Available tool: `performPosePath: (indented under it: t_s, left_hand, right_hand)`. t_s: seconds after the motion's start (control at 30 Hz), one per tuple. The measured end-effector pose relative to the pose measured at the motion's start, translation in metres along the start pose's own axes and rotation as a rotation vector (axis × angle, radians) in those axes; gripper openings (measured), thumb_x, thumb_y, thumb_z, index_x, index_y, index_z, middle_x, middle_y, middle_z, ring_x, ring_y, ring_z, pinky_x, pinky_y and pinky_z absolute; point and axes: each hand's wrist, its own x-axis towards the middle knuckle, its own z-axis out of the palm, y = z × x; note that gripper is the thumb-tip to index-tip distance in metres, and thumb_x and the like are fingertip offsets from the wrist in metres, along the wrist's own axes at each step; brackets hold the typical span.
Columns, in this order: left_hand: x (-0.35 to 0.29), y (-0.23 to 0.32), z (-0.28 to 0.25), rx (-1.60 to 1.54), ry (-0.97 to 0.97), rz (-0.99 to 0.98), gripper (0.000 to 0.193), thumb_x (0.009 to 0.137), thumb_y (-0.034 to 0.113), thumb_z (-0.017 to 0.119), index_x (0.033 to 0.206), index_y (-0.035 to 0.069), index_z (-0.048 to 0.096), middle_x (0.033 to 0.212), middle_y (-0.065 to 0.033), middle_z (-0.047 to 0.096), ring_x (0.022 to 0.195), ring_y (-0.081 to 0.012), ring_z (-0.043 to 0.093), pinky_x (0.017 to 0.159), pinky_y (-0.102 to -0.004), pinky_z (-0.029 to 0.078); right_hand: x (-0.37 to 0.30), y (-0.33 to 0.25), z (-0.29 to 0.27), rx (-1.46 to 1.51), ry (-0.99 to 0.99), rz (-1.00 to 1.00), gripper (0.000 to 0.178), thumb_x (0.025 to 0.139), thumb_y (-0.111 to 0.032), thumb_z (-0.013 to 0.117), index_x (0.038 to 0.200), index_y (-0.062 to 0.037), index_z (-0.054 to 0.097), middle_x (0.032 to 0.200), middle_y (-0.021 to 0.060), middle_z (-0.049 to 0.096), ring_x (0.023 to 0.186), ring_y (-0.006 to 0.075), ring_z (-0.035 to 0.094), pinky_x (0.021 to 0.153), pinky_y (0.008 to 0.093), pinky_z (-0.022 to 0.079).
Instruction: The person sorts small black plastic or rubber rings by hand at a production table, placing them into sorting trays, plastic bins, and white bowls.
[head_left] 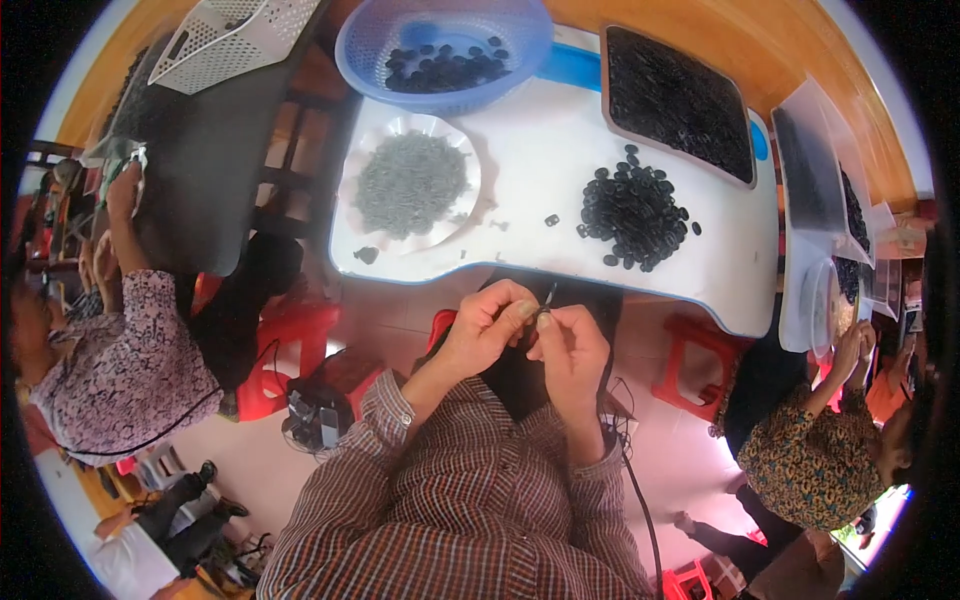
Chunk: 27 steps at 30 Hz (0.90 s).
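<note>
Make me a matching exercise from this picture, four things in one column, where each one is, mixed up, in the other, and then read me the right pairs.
Column one:
1. Blue basin
2. White plate
3. Loose black pile
4. Small dark item

Column two:
A. On the table, near the rectangular tray
B. At the fingertips of the left hand and right hand
C. At the table's far edge, with black pieces inside
D. On the table's left side, holding pale grey bits

Right pairs: 1-C, 2-D, 3-A, 4-B.
</note>
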Motion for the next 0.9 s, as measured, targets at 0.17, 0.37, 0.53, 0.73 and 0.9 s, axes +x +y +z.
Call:
performPosePath:
  t_s: [0.17,0.37,0.53,0.73,0.9]
  left_hand:
    - [0.001,0.007,0.0,0.139,0.035,0.077,0.012,0.094,0.008,0.053,0.087,0.0,0.058,0.074,-0.0022,0.056,0.06,-0.0064,0.052,0.055,-0.0209,0.044]
    - [0.003,0.004,0.004,0.248,0.046,0.183,0.008,0.092,0.003,0.054,0.087,-0.002,0.058,0.073,-0.0057,0.055,0.058,-0.0103,0.053,0.054,-0.0238,0.045]
    - [0.008,-0.001,0.009,0.177,0.008,0.116,0.012,0.096,0.009,0.052,0.092,0.0,0.058,0.075,-0.003,0.056,0.059,-0.0076,0.053,0.054,-0.022,0.045]
    - [0.014,-0.003,0.013,-0.104,-0.01,-0.059,0.018,0.1,0.016,0.047,0.101,0.001,0.056,0.078,-0.0015,0.057,0.062,-0.0065,0.054,0.053,-0.0211,0.047]
    - [0.015,-0.003,0.016,-0.115,0.009,-0.061,0.018,0.099,0.016,0.048,0.099,0.0,0.057,0.076,-0.001,0.058,0.06,-0.0054,0.052,0.053,-0.02,0.046]
  right_hand:
    - [0.001,-0.002,0.003,-0.111,0.026,-0.126,0.005,0.09,-0.001,0.058,0.088,0.0018,0.054,0.073,0.004,0.057,0.055,0.0071,0.055,0.049,0.0203,0.045]
    - [0.0,-0.002,0.002,-0.237,0.025,-0.221,0.006,0.088,0.0,0.06,0.089,0.0009,0.053,0.074,0.0066,0.055,0.053,0.0092,0.056,0.046,0.0225,0.045]
    - [0.003,0.004,-0.005,-0.207,0.047,-0.188,0.007,0.088,0.0,0.06,0.09,0.0012,0.054,0.075,0.0071,0.056,0.052,0.0097,0.056,0.044,0.0233,0.045]
    - [0.006,0.002,-0.008,0.1,0.035,0.077,0.009,0.092,-0.006,0.057,0.09,0.0029,0.055,0.075,0.0055,0.061,0.055,0.0058,0.054,0.047,0.02,0.045]
    - [0.007,0.001,-0.011,0.086,0.038,0.067,0.011,0.093,-0.008,0.056,0.09,0.0024,0.056,0.074,0.0045,0.06,0.056,0.0056,0.054,0.048,0.0194,0.045]
